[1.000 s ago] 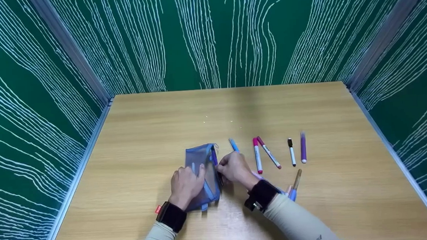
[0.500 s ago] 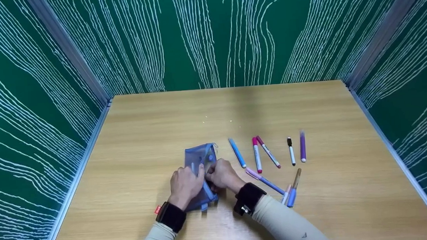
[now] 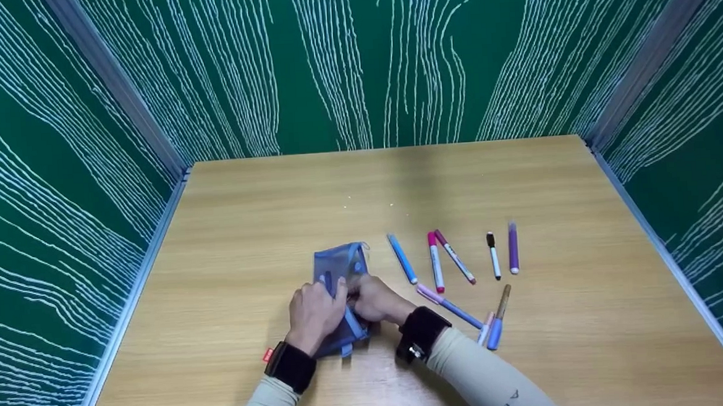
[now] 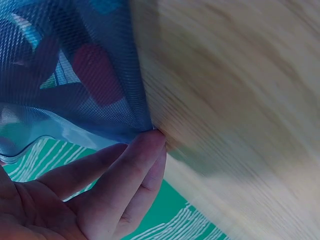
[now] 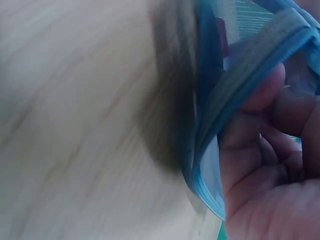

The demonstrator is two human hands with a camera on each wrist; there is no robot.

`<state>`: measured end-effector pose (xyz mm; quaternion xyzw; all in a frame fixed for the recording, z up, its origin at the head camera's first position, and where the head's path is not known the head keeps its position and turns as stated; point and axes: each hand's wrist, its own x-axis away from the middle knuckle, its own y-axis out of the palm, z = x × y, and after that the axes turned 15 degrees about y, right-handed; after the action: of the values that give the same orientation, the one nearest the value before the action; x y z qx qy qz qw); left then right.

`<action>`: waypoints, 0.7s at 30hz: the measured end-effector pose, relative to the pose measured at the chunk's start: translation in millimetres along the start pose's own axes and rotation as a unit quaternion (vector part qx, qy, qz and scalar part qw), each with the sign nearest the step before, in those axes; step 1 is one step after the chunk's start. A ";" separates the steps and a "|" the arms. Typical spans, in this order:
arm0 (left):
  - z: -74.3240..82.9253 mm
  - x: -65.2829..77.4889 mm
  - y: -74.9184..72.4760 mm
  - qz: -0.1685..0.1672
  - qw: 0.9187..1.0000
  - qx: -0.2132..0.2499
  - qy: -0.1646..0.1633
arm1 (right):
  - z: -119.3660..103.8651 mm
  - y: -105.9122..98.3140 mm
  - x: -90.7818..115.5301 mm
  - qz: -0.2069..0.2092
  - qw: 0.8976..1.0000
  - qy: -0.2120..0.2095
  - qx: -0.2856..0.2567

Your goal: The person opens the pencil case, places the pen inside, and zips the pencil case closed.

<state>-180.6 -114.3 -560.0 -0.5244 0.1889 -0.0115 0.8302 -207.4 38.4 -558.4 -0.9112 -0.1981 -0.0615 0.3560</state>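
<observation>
A blue mesh pencil case (image 3: 340, 260) lies on the table, its zipped opening facing right. My left hand (image 3: 316, 310) grips its left side, and in the left wrist view the fingertips pinch the mesh edge; a red-ended marker (image 4: 97, 75) shows through the mesh. My right hand (image 3: 376, 298) reaches into the opening with curled fingers. In the right wrist view the zipper band (image 5: 245, 75) crosses in front of its fingertips, so whether they hold anything is hidden. A dark purple shape (image 3: 328, 281) shows through the mesh beside my left hand.
Right of the case lie a blue marker (image 3: 402, 259), pink marker (image 3: 436, 264), maroon-capped marker (image 3: 456, 258), black-capped marker (image 3: 493, 257) and purple marker (image 3: 513, 249). Nearer are a lilac-and-blue pen (image 3: 450, 308) and a brown-and-blue pen (image 3: 499, 319). Green walls enclose the table.
My right hand has moved left into the case's opening. The purple marker seen at the opening a second ago has gone inside. My left hand stays put.
</observation>
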 end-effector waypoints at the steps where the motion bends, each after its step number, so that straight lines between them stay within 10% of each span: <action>1: 0.0 -0.1 -0.1 -0.002 1.000 0.000 -0.001 | 0.7 -1.9 0.6 -0.004 1.000 -0.001 -0.011; 15: -0.6 -0.8 -1.0 -0.025 1.000 0.010 -0.013 | 7.8 -21.9 10.3 -0.010 0.992 0.071 -0.105; 21: -0.5 -0.6 -0.7 -0.014 1.000 0.005 -0.006 | 11.1 -34.8 11.3 0.052 0.997 0.026 -0.051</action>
<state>-181.2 -114.9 -559.4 -0.5227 0.1762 -0.0211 0.8338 -211.5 72.7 -542.0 -0.9353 -0.1373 -0.0766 0.3170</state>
